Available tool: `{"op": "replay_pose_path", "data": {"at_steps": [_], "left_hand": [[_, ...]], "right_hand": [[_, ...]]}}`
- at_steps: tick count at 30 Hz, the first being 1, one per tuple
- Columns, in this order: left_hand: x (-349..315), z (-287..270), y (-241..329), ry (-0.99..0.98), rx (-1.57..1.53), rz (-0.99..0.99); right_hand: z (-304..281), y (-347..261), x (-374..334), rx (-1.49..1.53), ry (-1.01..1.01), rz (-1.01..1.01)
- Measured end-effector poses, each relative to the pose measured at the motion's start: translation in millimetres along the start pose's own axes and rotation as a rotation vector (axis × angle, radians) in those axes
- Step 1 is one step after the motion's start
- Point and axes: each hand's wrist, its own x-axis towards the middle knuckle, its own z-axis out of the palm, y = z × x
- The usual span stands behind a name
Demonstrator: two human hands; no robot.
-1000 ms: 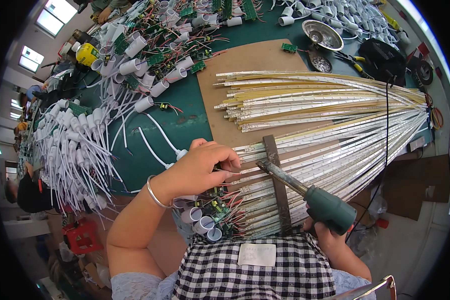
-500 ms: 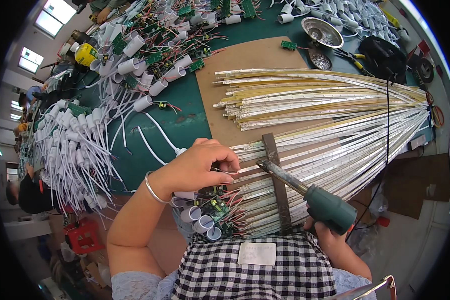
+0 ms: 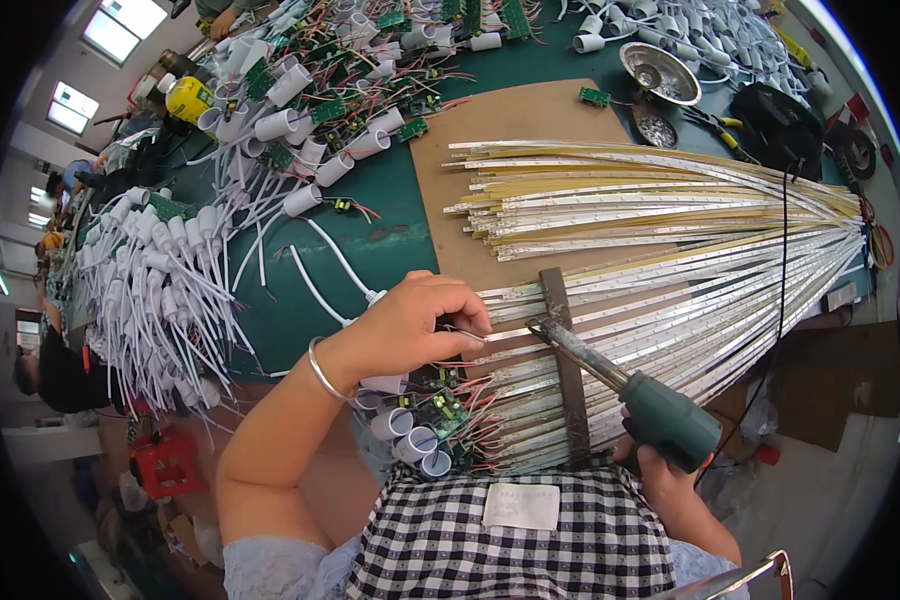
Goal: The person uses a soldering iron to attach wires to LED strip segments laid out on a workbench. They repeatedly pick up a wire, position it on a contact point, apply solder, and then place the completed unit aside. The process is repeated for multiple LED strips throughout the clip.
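My left hand (image 3: 410, 322), with a silver bangle at its wrist, pinches a thin wire (image 3: 462, 331) between thumb and fingertips. The wire meets the near end of a thin light strip (image 3: 515, 335). In my right hand (image 3: 662, 472) is a soldering iron (image 3: 675, 425) with a green handle. Its dark tip points left, over the strips just right of my left fingertips. A dark bar (image 3: 568, 375) lies across the fanned strips. Below my left hand, white tubular housings (image 3: 391, 425) and green circuit boards (image 3: 448, 405) with red wires lie against the strip ends.
Another bundle of strips (image 3: 590, 205) lies on a brown board (image 3: 530, 115). White housings with cords (image 3: 160, 260) pile up at the left. A metal bowl (image 3: 685, 75), pliers (image 3: 735, 140) and a black cable (image 3: 784, 260) are at the right. Someone's hand (image 3: 223, 22) shows far left.
The whole view has shifted slightly, so things appear a little farther right. My left hand keeps its pinch and the iron stays near the same strip.
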Motion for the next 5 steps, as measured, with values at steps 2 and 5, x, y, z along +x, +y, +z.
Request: {"op": "replay_pose_path", "data": {"at_steps": [2, 5], "left_hand": [[-2.3, 5.4, -4.1, 0.109, 0.032, 0.064], [-8.4, 12.9, -3.8, 0.218, 0.136, 0.187]], "right_hand": [[0.2, 4.4, -0.1, 0.009, 0.002, 0.007], [6.1, 7.2, 3.6, 0.038, -0.009, 0.014]]}}
